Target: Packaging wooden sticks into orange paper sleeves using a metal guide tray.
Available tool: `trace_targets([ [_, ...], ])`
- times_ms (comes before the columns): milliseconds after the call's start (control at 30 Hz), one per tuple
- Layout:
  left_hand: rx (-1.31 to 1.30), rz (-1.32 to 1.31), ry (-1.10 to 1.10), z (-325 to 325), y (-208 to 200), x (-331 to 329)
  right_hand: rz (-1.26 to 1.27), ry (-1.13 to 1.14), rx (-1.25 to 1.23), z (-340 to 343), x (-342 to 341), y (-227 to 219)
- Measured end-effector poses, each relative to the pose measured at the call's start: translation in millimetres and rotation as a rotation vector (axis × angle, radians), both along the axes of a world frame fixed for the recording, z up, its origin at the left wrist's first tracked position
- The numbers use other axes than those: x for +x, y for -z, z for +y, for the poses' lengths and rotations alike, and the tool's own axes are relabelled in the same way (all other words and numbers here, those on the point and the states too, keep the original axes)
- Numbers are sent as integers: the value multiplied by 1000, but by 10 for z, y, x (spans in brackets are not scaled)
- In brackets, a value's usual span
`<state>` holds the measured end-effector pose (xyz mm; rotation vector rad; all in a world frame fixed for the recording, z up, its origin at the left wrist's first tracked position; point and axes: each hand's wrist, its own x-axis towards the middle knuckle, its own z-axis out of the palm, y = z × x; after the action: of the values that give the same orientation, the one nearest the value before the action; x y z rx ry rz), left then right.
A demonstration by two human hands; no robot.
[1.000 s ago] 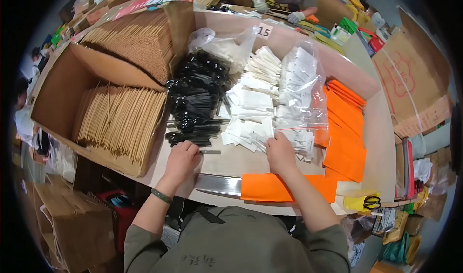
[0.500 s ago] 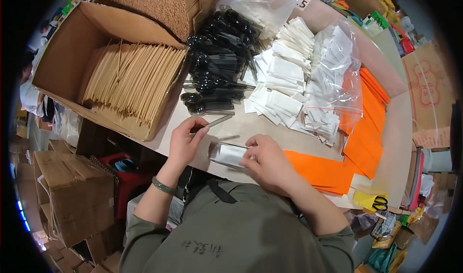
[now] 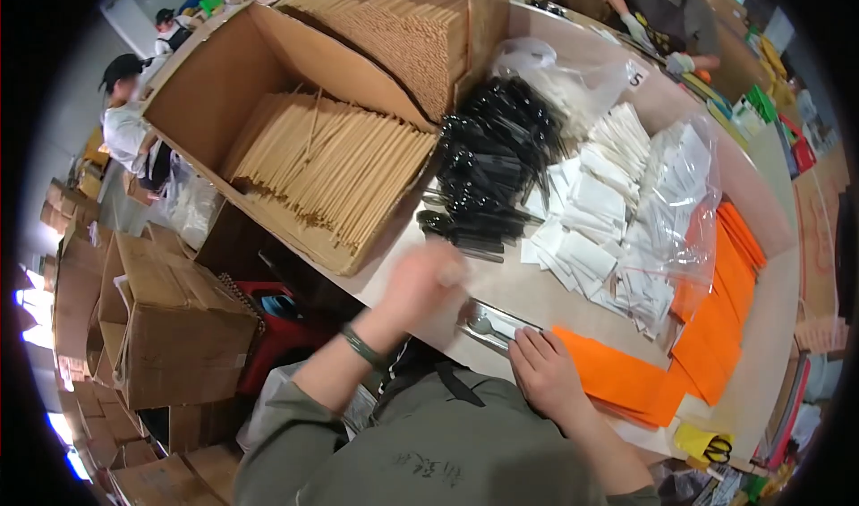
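Neither grip is showing clearly enough to tell: left hand blurring, right hand touching the silver tray. One spoon is lying inside, white packets outside at one o'clock.

A grey-green top at six o'clock bears dark markings and a black strap. A green bangle shows at seven o'clock.

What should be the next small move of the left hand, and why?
Probably the left hand, if free (blur hides this), should reach for the wooden sticks: their cardboard box is close by, a dark spoon already lies in the metal tray, and no stick shows there. The right hand touches the tray.
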<state>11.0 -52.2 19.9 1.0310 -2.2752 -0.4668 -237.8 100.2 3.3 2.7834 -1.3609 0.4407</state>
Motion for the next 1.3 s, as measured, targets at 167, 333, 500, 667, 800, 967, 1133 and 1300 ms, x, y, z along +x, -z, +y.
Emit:
trace_targets([
  [167, 191, -456, -592, -879, -21, 1205, -150, 94, 24, 79, 44, -9],
  [333, 242, -358, -502, -956, 50, 1420, -135, 185, 174, 123, -5, -151],
  [500, 22, -218, -618, -954, -113, 1339, -207, 260, 293, 159, -207, -182],
  [667, 466, 632, -365, -365, 291, 920, -233, 231, 306, 133, -284, -242],
  [800, 831, 290, 159, 93, 98, 394, -229, 234, 313, 131, -299, -291],
  [967, 978, -16, 32, -108, 108, 480, -223, 238, 260, 161, -293, -275],
  [1133, 761, -37, 39, 207, 145, -108, -318, 177, 237, 93, -157, -219],
  [1300, 287, -218, -174, 469, 93, -542, -312, 383, 247, 117, -50, -232],
])
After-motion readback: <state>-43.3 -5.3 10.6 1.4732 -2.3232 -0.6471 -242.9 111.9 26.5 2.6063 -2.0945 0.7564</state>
